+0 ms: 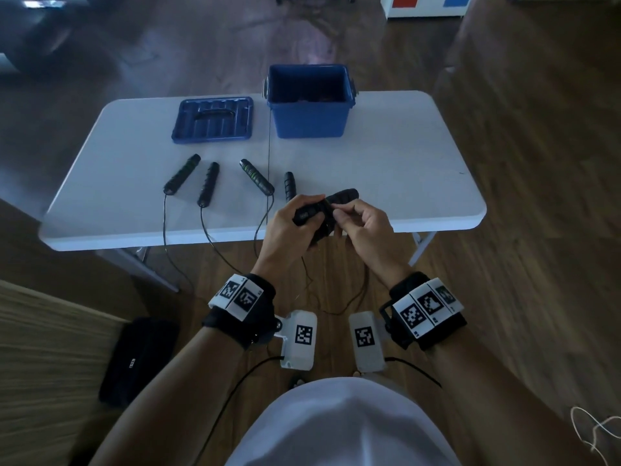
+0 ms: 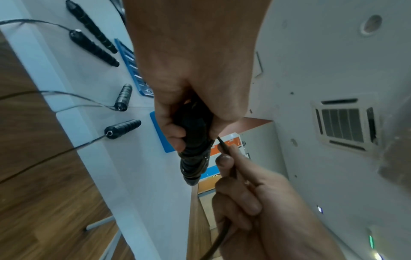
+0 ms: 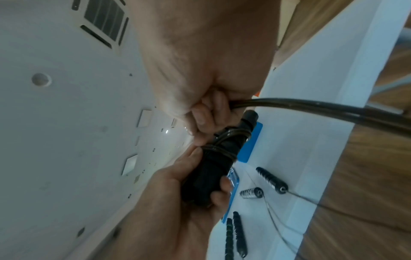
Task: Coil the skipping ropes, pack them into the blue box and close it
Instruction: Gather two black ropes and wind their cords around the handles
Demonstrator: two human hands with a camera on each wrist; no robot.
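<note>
1. The left hand [image 1: 289,223] grips the paired rope handles [image 1: 331,205]; the right hand [image 1: 364,227] pinches the cord [image 3: 311,107] between thumb and fingers [image 2: 231,158].
2. Best to keep the cord taut and lay each turn snug beside the last.
3. The bundle sits above the surface's [image 1: 420,163] near edge, its long axis slanting toward the far right corner.
</note>
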